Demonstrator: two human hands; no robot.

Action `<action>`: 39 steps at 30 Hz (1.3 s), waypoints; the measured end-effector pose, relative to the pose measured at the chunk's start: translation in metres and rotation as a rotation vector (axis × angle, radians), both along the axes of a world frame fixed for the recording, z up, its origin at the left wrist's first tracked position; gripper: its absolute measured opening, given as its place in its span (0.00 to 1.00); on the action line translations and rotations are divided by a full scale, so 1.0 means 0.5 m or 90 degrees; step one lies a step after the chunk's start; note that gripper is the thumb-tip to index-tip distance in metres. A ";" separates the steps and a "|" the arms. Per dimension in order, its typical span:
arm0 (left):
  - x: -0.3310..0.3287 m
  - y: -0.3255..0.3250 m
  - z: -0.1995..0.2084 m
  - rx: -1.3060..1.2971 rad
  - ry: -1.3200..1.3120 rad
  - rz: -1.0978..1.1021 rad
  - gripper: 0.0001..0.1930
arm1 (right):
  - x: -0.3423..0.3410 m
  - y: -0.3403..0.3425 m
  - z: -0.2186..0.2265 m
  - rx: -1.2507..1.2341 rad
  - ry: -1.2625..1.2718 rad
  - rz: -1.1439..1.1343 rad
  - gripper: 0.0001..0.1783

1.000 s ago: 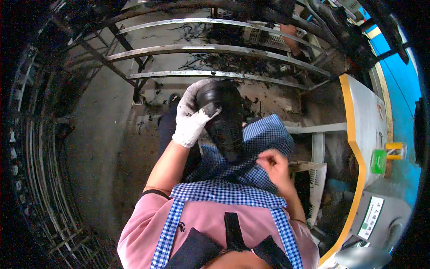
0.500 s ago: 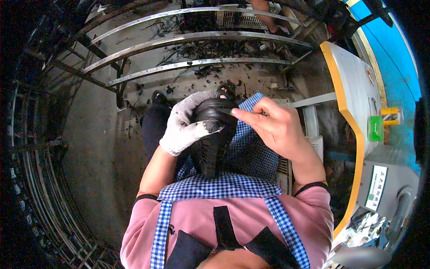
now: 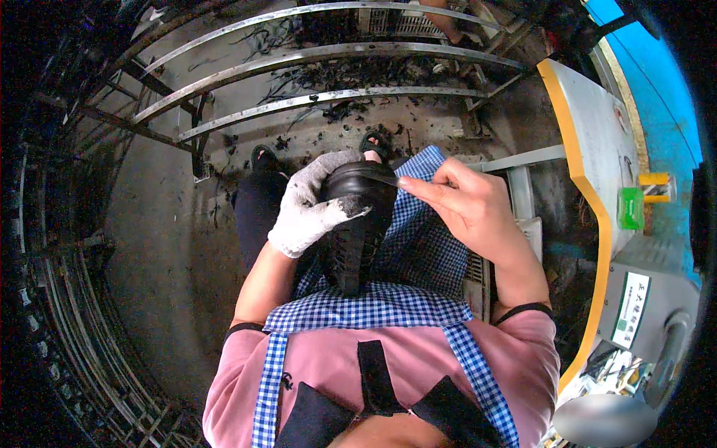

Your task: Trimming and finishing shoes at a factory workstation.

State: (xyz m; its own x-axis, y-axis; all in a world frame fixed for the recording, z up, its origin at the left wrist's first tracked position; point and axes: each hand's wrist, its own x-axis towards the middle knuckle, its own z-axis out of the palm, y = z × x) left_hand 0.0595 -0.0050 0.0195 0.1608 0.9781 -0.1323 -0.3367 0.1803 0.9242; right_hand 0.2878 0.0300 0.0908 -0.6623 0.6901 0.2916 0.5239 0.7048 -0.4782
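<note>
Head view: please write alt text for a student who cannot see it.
A white-gloved left hand grips a black boot-shaped object while the bare right hand pinches a thin dark piece at its edge. Metal rails and black floor scraps lie beyond.

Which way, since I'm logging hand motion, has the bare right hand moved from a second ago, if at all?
Yes: the bare right hand has moved up the picture, closer to the metal frame's nearest rail.

1 head-worn fisheye view looks down, close over the hands [image 3: 302, 213].
</note>
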 end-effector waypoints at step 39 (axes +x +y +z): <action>-0.073 0.011 -0.069 0.109 0.089 0.202 0.29 | 0.042 0.019 -0.056 -0.069 0.103 -0.003 0.23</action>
